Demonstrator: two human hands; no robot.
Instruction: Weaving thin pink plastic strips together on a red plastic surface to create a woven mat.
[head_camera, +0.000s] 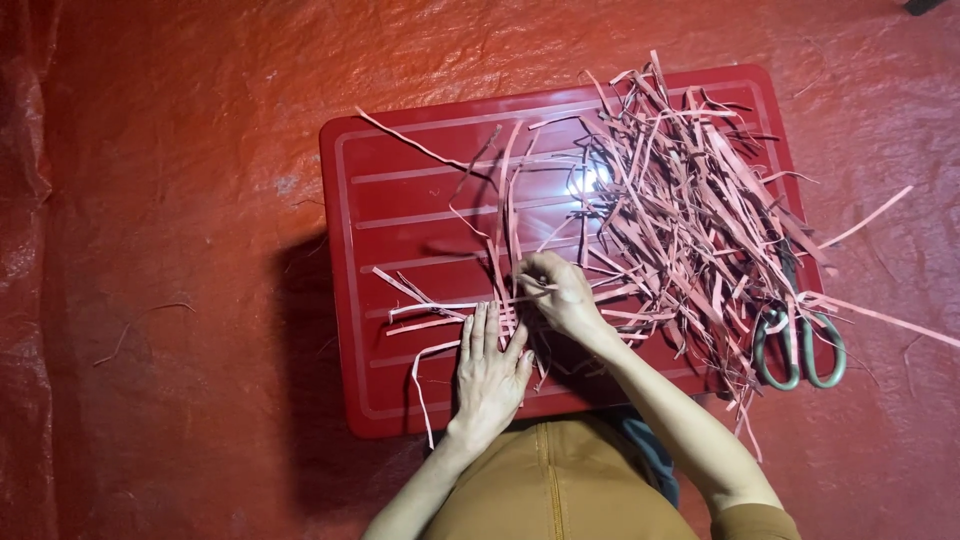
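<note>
Left hand (492, 362): nearest the camera, flat near the front edge of the red tray (400, 210), fingers extended together, pressing down the woven strips (505, 318).
Right hand (560, 292): just right of the left hand, fingertips pinched on one pink strip (500, 235).
Strip pile (680, 200): loose, covering the tray's right half.
Scissors (800, 345): at the tray's right front corner, partly under strips.
Tarpaulin (160, 200): red, beneath the tray.

Left hand (490, 368) flat, palm down, fingers together; right hand (560, 295) curled, fingertips pinching.
</note>
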